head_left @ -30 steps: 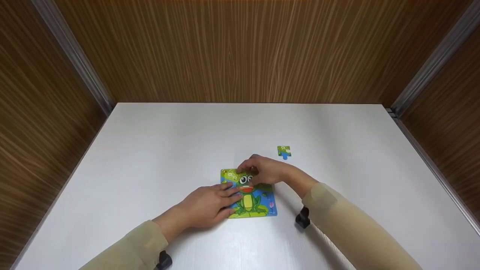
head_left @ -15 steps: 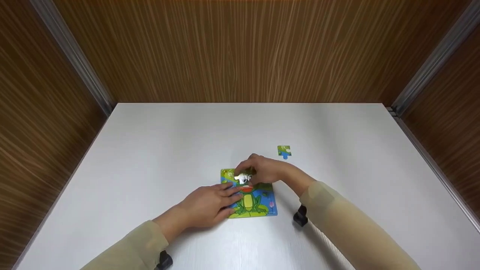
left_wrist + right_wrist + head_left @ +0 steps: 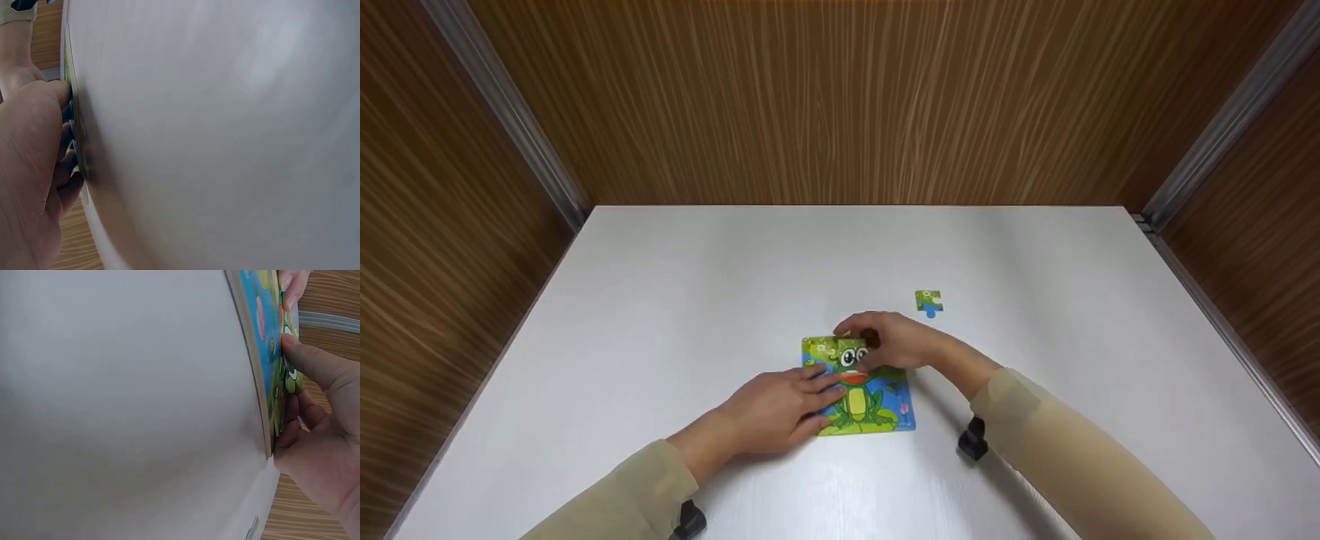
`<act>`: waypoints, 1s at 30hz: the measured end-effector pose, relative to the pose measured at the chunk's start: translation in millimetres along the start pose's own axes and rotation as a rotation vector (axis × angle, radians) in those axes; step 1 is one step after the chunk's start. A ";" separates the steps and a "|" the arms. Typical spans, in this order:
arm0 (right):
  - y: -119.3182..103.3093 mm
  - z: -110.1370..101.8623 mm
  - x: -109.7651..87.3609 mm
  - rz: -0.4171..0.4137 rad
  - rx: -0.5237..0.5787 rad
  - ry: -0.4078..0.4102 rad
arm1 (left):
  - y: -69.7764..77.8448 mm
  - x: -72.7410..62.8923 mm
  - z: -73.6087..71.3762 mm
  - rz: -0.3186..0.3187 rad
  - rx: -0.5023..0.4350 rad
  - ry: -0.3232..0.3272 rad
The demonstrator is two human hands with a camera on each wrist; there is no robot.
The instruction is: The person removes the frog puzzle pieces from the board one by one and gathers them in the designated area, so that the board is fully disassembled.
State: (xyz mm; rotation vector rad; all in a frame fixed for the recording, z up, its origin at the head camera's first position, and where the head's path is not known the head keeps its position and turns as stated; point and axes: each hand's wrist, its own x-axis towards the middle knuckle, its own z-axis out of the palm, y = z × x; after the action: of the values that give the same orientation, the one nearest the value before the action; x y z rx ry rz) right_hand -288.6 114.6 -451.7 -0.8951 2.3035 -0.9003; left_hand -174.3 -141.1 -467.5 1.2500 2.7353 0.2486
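A square frog puzzle (image 3: 901,421) with a blue and green picture lies on the white table. My left hand (image 3: 771,416) rests across its left side, fingers straight and spread over the picture. At the top, my right hand (image 3: 901,342) pinches a puzzle piece (image 3: 849,357) showing the frog's eyes, thumb on the near edge and fingers at the far edge. In the right wrist view this eye piece (image 3: 291,379) stands slightly raised from the board. The right hand covers the board's upper right corner in the head view. The left wrist view shows the left fingers (image 3: 70,194) along the board edge.
One loose puzzle piece (image 3: 928,301), green and blue, lies on the table (image 3: 720,277) behind the right hand. Wood-grained panels (image 3: 840,105) stand at the back and both sides. Black wrist devices (image 3: 973,441) hang under the sleeves.
The eye piece tilted and caught a bright glare half a second ago; now it lies flatter and its eyes show. My right hand has shifted slightly right. My left hand has stayed put.
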 end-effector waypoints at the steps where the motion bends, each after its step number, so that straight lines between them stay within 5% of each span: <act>1: 0.8 0.1 -1.1 -0.007 0.002 0.014 | 0.3 0.2 0.0 0.001 -0.001 0.004; 9: 1.5 2.8 -6.2 -0.091 -0.060 0.066 | 1.4 0.3 0.1 -0.010 -0.005 -0.003; 30: 2.3 5.2 -12.2 -0.095 -0.161 0.097 | 3.4 -0.7 0.4 0.011 0.016 0.034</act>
State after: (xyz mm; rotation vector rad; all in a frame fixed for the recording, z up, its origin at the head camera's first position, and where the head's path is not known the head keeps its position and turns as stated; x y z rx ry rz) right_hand -278.1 122.7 -454.3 -1.0571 2.4627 -0.8231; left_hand -171.3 -139.3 -467.2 1.2763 2.7653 0.2519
